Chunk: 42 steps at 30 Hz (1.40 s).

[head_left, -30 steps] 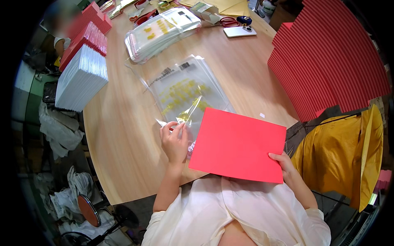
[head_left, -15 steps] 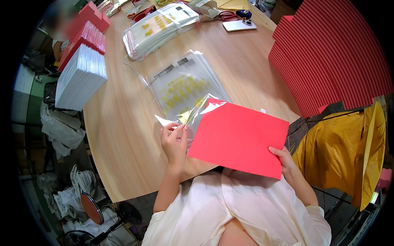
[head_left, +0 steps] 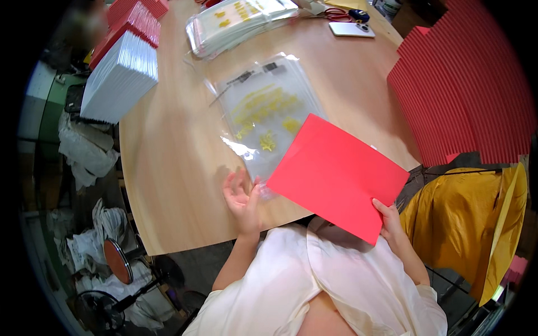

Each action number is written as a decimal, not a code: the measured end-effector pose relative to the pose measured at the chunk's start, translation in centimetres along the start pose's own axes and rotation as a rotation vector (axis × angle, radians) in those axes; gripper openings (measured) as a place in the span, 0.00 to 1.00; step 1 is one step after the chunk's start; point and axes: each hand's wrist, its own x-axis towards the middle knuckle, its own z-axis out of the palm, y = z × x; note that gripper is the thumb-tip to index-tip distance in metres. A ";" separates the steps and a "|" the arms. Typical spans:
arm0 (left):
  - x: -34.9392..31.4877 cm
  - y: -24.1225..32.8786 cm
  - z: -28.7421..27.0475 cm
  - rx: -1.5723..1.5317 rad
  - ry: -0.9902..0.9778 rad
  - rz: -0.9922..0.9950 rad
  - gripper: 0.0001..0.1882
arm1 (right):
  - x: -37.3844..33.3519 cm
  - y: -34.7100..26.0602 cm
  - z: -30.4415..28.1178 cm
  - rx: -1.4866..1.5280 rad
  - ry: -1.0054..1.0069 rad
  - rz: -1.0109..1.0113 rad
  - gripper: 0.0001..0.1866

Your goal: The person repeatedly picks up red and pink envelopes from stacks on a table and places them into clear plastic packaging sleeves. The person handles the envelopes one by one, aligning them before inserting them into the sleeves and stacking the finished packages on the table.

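Observation:
My right hand (head_left: 390, 220) grips the lower right edge of a flat red rectangular board (head_left: 341, 175), thumb on top. The board tilts over the table's near edge, and its far left corner overlaps a stack of clear plastic bags (head_left: 269, 103) with yellow print. Beside the near end of that stack is my left hand (head_left: 243, 201), its fingers apart and slightly blurred. The left thumb is at the crumpled bag edge near the board's left corner; whether it touches the film I cannot tell.
A bundle of clear bags (head_left: 241, 25) lies at the back, near red-handled scissors (head_left: 338, 15) and a white phone (head_left: 351, 29). Tall red stacks (head_left: 462, 92) rise at right, above a yellow sack (head_left: 457, 218). A white stack (head_left: 120, 78) stands on the left.
My left hand has opened from its pinch on the clear film, which now lies lower on the bag stack. The red board's far corner is free of the film; the view has shifted slightly.

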 end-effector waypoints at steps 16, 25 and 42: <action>2.2 1.2 -0.7 0.326 -0.196 -0.307 0.09 | 0.6 0.2 -0.7 -0.005 -0.045 0.004 0.20; 1.5 1.1 -0.3 0.026 -0.159 -0.433 0.06 | 0.2 0.4 -0.2 -0.011 0.004 -0.034 0.19; 0.0 0.7 1.2 0.096 -0.223 -0.564 0.13 | -0.4 0.0 1.7 0.003 0.036 -0.067 0.17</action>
